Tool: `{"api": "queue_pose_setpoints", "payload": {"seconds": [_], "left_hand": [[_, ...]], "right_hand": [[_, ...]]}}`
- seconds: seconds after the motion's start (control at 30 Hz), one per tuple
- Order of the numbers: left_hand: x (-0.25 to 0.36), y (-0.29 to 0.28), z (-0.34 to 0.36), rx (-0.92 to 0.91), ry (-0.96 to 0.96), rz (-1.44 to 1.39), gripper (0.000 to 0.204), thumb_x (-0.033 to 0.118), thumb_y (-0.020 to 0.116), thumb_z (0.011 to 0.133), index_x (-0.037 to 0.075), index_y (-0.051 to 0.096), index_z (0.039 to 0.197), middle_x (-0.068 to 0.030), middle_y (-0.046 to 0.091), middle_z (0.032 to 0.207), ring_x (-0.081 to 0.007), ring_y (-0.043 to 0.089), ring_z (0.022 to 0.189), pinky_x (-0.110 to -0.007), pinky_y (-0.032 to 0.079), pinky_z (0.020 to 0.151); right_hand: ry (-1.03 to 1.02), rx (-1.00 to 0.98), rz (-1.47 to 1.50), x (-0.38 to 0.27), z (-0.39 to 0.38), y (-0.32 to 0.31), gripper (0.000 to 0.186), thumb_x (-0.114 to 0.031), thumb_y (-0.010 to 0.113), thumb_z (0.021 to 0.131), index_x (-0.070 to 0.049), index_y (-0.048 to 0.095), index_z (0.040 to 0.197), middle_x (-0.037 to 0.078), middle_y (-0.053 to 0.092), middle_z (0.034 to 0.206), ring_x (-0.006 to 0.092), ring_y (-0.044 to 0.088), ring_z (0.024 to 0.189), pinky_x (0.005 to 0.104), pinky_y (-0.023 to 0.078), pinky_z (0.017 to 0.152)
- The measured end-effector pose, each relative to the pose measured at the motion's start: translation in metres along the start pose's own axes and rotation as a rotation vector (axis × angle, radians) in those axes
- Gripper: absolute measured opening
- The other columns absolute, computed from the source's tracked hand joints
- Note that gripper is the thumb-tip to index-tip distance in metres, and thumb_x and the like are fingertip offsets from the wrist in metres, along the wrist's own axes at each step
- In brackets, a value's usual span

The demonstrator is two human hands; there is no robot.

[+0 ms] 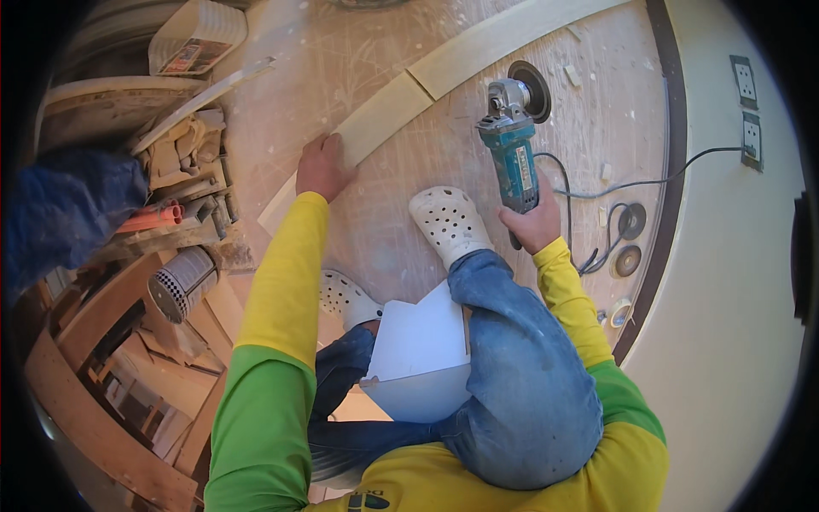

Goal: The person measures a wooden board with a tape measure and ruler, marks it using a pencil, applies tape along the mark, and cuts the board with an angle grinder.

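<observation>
In my right hand is a teal angle grinder, gripped round the rear of its body. Its dark round disc points away from me, at the far end. Whether the disc is spinning, or the tool touches the floor, I cannot make out. My left hand grips a pale flat board across its width, with part of the board hidden beneath it. A second pale board continues the line toward the far right, a narrow dark gap between the two.
A grey cord runs from the grinder to a wall outlet. Spare discs and small offcuts lie on the right. Scrap wood, a blue tarp and a can crowd the left. My clogs stand close to the board.
</observation>
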State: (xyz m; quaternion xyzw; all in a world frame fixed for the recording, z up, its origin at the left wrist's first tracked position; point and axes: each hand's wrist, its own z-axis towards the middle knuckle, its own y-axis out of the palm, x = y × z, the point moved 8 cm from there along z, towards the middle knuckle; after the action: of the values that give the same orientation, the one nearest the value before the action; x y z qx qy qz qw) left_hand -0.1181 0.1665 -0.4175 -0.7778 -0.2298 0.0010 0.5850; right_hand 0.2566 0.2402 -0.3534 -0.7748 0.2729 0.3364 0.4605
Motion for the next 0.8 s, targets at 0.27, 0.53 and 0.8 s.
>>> {"api": "queue_pose_setpoints", "payload": {"seconds": [0.27,0.53,0.8], "left_hand": [[-0.021,-0.013,-0.006,-0.318,0.015,-0.150,0.083,0.033,0.077,0.062,0.003,0.049,0.133,-0.0188,0.056,0.130,-0.0327,0.055,0.119,-0.038,0.042,0.102],[-0.050,-0.002,-0.003,-0.573,-0.177,-0.385,0.079,0.020,0.075,0.067,0.001,0.045,0.137,-0.0175,0.053,0.136,-0.0263,0.051,0.126,-0.034,0.041,0.103],[-0.045,0.000,0.002,-0.597,-0.184,-0.457,0.075,0.015,0.073,0.067,-0.001,0.046,0.135,-0.0168,0.055,0.132,-0.0245,0.052,0.125,-0.033,0.042,0.102]], "right_hand": [[0.025,-0.035,0.004,0.002,-0.001,0.010,0.081,-0.026,0.079,0.064,-0.004,0.044,0.133,0.018,0.063,0.111,0.0283,0.064,0.099,0.0361,0.050,0.087],[0.064,-0.050,0.034,-0.010,-0.001,0.015,0.081,-0.026,0.079,0.064,-0.004,0.045,0.134,0.017,0.063,0.113,0.0274,0.063,0.102,0.0359,0.049,0.089],[0.087,-0.052,0.030,0.003,-0.002,0.015,0.083,-0.026,0.078,0.063,-0.004,0.044,0.135,0.018,0.063,0.113,0.0285,0.063,0.102,0.0361,0.048,0.090]]}}
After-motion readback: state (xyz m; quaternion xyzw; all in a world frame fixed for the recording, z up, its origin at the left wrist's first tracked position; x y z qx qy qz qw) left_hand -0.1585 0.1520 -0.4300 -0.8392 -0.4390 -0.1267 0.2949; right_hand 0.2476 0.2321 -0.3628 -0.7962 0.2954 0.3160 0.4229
